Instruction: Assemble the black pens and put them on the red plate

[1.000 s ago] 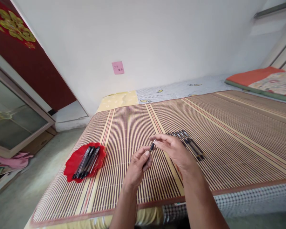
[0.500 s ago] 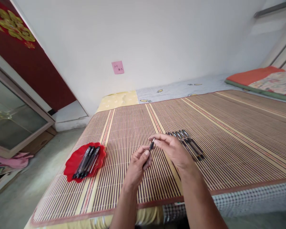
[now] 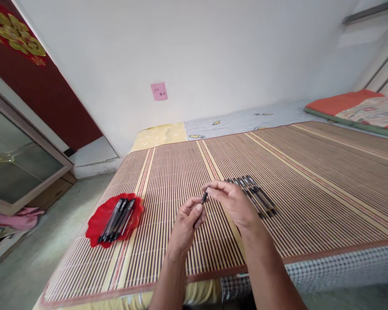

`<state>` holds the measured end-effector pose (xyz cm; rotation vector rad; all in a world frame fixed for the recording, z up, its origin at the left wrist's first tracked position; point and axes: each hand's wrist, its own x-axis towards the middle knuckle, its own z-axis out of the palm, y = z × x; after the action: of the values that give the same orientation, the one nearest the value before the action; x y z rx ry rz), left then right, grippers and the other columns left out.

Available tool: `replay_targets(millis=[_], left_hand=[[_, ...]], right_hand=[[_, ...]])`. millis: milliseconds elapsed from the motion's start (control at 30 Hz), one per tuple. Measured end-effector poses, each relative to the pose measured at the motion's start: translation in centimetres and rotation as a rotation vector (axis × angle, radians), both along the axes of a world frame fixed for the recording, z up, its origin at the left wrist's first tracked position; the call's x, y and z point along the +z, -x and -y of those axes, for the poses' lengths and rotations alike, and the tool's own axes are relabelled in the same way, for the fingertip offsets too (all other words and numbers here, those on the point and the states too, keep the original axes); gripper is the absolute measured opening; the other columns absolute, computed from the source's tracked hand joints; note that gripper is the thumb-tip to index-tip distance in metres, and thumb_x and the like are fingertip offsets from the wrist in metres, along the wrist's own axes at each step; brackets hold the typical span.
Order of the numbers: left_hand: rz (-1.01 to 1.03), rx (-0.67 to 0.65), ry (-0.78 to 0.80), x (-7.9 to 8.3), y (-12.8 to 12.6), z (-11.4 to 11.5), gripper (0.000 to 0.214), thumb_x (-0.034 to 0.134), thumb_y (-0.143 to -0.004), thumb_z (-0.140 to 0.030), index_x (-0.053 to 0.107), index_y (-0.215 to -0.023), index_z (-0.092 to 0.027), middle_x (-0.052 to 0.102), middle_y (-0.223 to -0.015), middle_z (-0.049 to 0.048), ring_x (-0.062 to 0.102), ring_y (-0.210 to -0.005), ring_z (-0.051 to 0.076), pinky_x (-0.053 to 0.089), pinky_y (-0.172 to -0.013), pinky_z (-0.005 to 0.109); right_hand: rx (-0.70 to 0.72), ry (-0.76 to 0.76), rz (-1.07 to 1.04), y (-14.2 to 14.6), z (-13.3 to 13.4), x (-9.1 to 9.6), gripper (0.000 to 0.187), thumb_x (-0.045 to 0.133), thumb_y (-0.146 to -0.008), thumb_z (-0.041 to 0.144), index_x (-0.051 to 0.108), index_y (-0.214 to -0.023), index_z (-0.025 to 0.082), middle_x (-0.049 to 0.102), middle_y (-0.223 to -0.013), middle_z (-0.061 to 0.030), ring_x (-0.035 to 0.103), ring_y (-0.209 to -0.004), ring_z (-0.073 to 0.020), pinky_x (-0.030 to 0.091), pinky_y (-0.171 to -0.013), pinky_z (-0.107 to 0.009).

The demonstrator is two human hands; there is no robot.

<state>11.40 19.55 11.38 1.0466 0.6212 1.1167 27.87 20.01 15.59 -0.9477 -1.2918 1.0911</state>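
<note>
Bamboo mat [image 3: 181, 163] spreads wide around the pinched pen [image 3: 204, 198].

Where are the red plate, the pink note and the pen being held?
red plate [image 3: 95, 223], head view, bare left rim.
pink note [image 3: 158, 91], head view, its middle.
held pen [image 3: 204, 198], head view, visible dark barrel.

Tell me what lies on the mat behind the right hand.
A row of black pens lies side by side on the striped mat. The right hand covers part of the row, so the count is unclear.
</note>
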Motion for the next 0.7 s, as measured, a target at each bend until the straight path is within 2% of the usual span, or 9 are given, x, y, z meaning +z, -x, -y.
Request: replay_targets(millis=[67,267,333,400,500,600,700], left_hand=[[-0.042,0.051,-0.027,-0.2,-0.1,0.0,0.028,0.077,-0.087,-0.040,0.069,-0.101,-0.017,0.055,-0.064,-0.0044,0.038,-0.053,0.007,0.026,-0.052,0.022],[-0.234,0.344,-0.179,-0.3,-0.5,0.2,0.026,0.078,-0.085,-0.037,0.072,-0.104,-0.019,0.066,-0.075,0.0006,0.056,-0.069,0.013,0.039,-0.061,0.024],[-0.252,0.285,-0.168,0.1,-0.6,0.3,0.026,0.076,-0.088,-0.040,0.072,-0.103,-0.018,0.066,-0.075,0.0007,0.053,-0.065,0.012,0.038,-0.060,0.024],[-0.238,0.129,-0.126,0.4,-0.6,0.4,0.032,0.068,-0.094,-0.047,0.072,-0.100,-0.016,0.063,-0.069,0.0000,0.046,-0.056,0.010,0.033,-0.055,0.024],[-0.123,-0.034,-0.041,0.5,-0.4,0.4,0.041,0.059,-0.098,-0.052,0.071,-0.096,-0.013,0.049,-0.057,-0.0048,0.030,-0.048,0.007,0.022,-0.050,0.024],[-0.007,-0.057,0.013,0.3,-0.1,0.2,0.035,0.064,-0.096,-0.048,0.070,-0.095,-0.013,0.041,-0.055,-0.0077,0.024,-0.047,0.006,0.018,-0.050,0.024],[-0.019,-0.016,0.008,0.1,0.3,0.0,0.031,0.069,-0.094,-0.044,0.070,-0.093,-0.012,0.045,-0.057,-0.0065,0.026,-0.048,0.005,0.017,-0.050,0.024]], right_hand=[[-0.020,0.010,-0.007,0.1,-0.1,-0.1,0.018,0.072,-0.084,0.039,0.077,-0.091,0.023,0.077,-0.096,-0.0042,0.070,-0.098,-0.0212,0.051,-0.096,-0.038],[-0.091,0.013,-0.062,0.7,-0.6,-0.7,0.020,0.075,-0.081,0.040,0.077,-0.087,0.021,0.076,-0.089,-0.0046,0.069,-0.091,-0.0209,0.052,-0.091,-0.037],[-0.116,0.029,-0.100,0.8,-0.6,-0.8,0.020,0.076,-0.081,0.040,0.076,-0.088,0.021,0.076,-0.090,-0.0049,0.068,-0.091,-0.0205,0.052,-0.091,-0.037],[-0.123,0.042,-0.119,0.8,-0.6,-0.9,0.020,0.074,-0.083,0.040,0.076,-0.089,0.021,0.076,-0.092,-0.0051,0.068,-0.091,-0.0200,0.052,-0.091,-0.036],[-0.049,0.047,-0.111,0.8,-0.5,-0.9,0.020,0.073,-0.086,0.041,0.077,-0.090,0.021,0.076,-0.094,-0.0051,0.068,-0.092,-0.0192,0.052,-0.093,-0.037],[0.027,0.037,-0.099,0.9,-0.6,-0.8,0.023,0.073,-0.086,0.044,0.078,-0.089,0.022,0.076,-0.091,-0.0045,0.067,-0.089,-0.0187,0.052,-0.092,-0.037],[0.045,0.031,-0.109,1.3,-0.6,-0.7,0.024,0.073,-0.086,0.045,0.078,-0.090,0.023,0.076,-0.091,-0.0038,0.068,-0.089,-0.0183,0.052,-0.093,-0.036]])
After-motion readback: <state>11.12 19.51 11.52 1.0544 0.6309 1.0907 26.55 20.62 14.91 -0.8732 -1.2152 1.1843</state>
